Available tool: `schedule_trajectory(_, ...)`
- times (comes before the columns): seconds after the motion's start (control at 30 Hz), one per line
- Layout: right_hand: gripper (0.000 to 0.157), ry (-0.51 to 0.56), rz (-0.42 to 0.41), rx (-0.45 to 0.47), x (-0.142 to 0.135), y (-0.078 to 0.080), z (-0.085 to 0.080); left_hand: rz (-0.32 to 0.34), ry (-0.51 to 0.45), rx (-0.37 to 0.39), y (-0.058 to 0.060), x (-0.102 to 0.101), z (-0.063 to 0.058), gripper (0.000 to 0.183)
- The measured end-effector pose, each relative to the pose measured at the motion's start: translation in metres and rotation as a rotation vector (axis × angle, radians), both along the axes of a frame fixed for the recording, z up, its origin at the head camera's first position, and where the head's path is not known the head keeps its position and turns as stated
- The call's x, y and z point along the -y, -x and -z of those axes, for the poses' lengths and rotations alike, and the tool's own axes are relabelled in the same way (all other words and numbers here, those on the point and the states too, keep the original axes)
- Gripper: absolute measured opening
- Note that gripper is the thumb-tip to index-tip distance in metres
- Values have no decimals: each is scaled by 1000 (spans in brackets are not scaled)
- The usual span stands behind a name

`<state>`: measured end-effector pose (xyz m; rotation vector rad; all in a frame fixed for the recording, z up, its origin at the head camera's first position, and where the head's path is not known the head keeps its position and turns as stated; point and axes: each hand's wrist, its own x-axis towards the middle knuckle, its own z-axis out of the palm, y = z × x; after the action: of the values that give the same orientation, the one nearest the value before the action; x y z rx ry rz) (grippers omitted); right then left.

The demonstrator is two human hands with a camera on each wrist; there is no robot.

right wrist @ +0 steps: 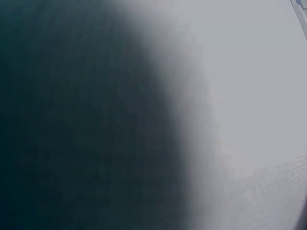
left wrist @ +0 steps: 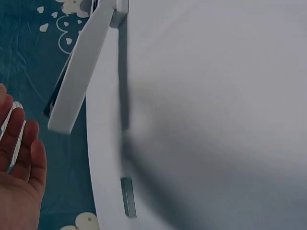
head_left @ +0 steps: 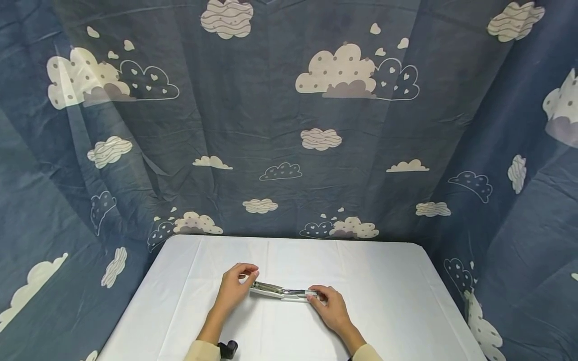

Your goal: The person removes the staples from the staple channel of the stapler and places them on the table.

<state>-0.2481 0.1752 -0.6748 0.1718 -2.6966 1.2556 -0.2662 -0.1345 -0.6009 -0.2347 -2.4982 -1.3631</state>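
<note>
— Which step is in hand?

— Handling of an opened stapler, by the look of it, perhaps for a refill. It spans the space between the two hands, over the white table, its halves spread in a shallow bend.

— And the hands?

— The right hand, at the stapler's 3 o'clock, pinches that end between thumb and fingers. The left hand, at 9 o'clock, seems to grasp nothing: its fingers are loosely bent beside the other end.

— What does the next move call for?

— Probably steadiness from the right, and careful placing of the left fingers at the bared metal.

— Does the left wrist view add anything?

— A small metallic strip at 6 o'clock, possibly staples, which the head view does not show. It also shows a gap between the left fingers and the stapler's raised half, at 11 o'clock.

— And the right wrist view?

— Mostly dark blur; only the head view shows that grip.
</note>
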Motion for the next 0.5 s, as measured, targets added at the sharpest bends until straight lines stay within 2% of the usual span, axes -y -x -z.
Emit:
schedule_trajectory(0.23, 22, 7, 1, -6, 0, -1, -1, 70, 18, -21, 4, -24, -2, 11)
schedule_trajectory(0.5, 22, 2, -1, -29, -1, 0, 0, 131, 68, -2, 6, -44, 4, 12)
